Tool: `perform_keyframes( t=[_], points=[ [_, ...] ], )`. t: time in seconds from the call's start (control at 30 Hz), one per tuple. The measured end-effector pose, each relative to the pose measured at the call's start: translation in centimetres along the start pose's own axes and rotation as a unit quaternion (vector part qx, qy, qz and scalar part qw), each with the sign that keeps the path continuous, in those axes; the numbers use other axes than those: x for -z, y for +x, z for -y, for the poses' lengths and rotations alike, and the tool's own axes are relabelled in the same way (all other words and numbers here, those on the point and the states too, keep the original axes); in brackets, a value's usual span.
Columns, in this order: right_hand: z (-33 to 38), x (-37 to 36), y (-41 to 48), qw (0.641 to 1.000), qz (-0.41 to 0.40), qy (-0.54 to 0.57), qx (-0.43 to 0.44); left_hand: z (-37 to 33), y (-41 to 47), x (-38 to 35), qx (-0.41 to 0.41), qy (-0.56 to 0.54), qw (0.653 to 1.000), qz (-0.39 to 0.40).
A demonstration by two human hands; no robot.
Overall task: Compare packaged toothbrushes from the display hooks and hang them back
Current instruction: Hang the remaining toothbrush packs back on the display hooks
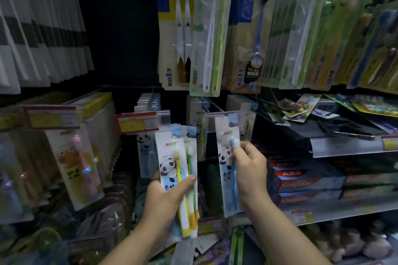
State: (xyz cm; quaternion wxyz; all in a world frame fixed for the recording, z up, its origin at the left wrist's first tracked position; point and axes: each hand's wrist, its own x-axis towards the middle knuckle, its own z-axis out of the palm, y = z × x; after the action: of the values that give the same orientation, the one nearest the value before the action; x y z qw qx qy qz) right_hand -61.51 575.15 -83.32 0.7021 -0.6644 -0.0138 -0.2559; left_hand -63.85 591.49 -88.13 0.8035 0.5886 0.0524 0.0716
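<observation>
Yellow toothbrush pack [166, 157] and green toothbrush pack [191, 150], both on panda cards, are being held together in the left hand [170, 196] in front of the lower display hooks. The yellow one is lying in front. The left grip is closing round both, with the thumb lying across their fronts. The right hand [251, 170] is pinching a blue toothbrush pack [224, 150] near the brush head, its grip curling onto the blister. That pack's top tab is sitting at the front end of a display hook [212, 104]; whether it is threaded on cannot be told. Toothpaste boxes [305, 183] are lying on the shelf [344, 211] to the right.
</observation>
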Motion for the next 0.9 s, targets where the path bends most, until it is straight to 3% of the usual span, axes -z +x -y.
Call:
perform_keyframes(
  t=[0.13,0.5,0.7,0.9],
  points=[
    [-1.0,-0.7,-0.3,0.999,0.018,-0.036,0.000,-0.2,0.2,0.1,-0.005,-0.007,1.000,0.007],
    [-2.7,-3.0,-0.9,0.997,-0.032,-0.054,0.043,0.8,1.8,0.0,-0.023,-0.018,1.000,0.006],
    [-2.1,-2.7,0.0,0.989,-0.057,-0.060,0.121,1.3,2.6,-0.2,-0.034,0.001,0.999,0.009],
    [-3.1,-2.6,0.0,0.983,-0.027,-0.115,0.141,1.2,2.5,-0.7,-0.043,0.009,0.999,0.002]
  ],
)
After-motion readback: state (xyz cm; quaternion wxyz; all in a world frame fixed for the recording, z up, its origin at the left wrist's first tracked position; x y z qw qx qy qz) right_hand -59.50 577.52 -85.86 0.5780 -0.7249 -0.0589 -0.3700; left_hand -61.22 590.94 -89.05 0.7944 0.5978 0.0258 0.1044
